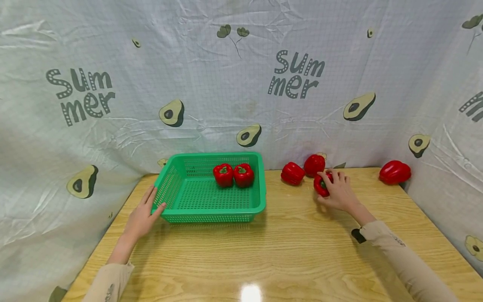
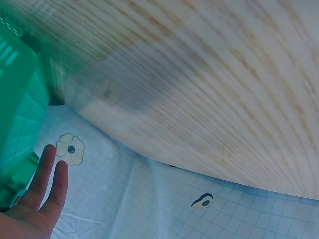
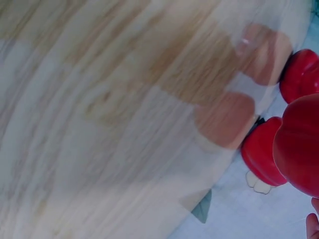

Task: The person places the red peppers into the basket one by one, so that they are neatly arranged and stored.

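Red bell pepper [image 1: 321, 185] under the right hand [image 1: 338, 193], resting on the worktop [image 1: 286, 247], fingers curled over its top and far side, thumb at the near side. Closed round the pepper, though how firm the hold is cannot be told. Two more peppers just beyond the fingertips: one [image 1: 292, 173] ahead and to the left, another [image 1: 314, 164] straight behind it against the cloth backdrop [image 1: 241, 84]. A fourth pepper [image 1: 394, 172] well off to the right of that hand.

Best gripped low and evenly round the body, not the stem, since the skin looks glossy and likely slick; lifted clear before swinging sideways, so as not to knock the two neighbours.

Left hand [image 1: 143, 216] flat, fingers straight, thumb touching the near-left corner of the green basket [image 1: 171, 212], holding nothing. Inside the basket, toward its far wall, two peppers [image 1: 233, 174] side by side, touching.
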Available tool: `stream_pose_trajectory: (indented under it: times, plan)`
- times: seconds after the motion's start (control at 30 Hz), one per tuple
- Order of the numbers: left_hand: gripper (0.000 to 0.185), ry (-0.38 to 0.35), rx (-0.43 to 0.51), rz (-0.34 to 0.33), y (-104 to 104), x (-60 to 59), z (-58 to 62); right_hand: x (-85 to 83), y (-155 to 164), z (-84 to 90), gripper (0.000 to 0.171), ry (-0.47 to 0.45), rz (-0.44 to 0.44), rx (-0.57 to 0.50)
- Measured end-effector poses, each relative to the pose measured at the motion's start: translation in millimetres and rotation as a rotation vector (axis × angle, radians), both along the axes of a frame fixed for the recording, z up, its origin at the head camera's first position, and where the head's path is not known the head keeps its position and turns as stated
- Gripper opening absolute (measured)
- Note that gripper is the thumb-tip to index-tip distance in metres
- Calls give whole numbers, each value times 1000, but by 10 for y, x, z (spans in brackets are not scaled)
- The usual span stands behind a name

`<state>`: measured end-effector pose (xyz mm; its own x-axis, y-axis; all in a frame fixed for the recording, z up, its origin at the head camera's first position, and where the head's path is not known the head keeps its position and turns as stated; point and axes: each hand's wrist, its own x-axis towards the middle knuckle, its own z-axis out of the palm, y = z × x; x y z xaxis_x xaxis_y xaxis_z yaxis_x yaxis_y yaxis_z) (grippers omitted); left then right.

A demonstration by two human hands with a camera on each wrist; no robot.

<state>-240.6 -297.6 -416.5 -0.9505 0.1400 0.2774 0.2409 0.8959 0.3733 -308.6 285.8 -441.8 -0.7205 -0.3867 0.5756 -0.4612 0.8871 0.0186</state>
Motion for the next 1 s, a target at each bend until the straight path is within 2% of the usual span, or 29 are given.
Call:
stream_pose_trajectory:
  times: [0.43, 0.67, 0.87, 1.0]
  plan:
    - [66, -3, -10, 2, 0, 2, 4, 72, -192, 168, 75, 50, 40, 85]
    - [65, -1, -12, 4, 1, -2, 11, 70, -321, 241, 71, 125, 76, 148]
    - [66, -5, -10, 4, -5, 1, 13, 52, -426, 307, 71, 177, 124, 147]
    - [66, -6, -10, 4, -3, 7, 19, 58, -519, 381, 66, 150, 175, 102]
